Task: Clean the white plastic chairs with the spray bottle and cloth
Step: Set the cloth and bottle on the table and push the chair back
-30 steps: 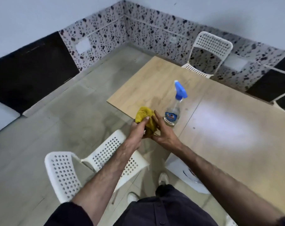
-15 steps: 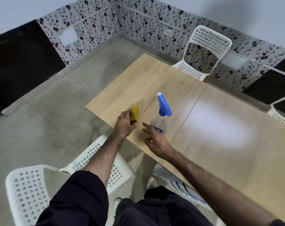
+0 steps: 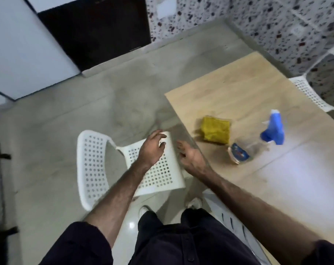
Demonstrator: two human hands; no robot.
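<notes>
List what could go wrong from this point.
1. The spray bottle stands close to the table edge, beside the right hand; a careless reach might tip it.
2. Both hands are empty over the white chair, while the yellow cloth lies on the table; dragging the chair could bump the table.

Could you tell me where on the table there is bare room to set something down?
Bare wood lies beyond the yellow cloth toward the speckled wall, and right of the spray bottle. The near corner of the table, around cloth and bottle, is crowded.
</notes>
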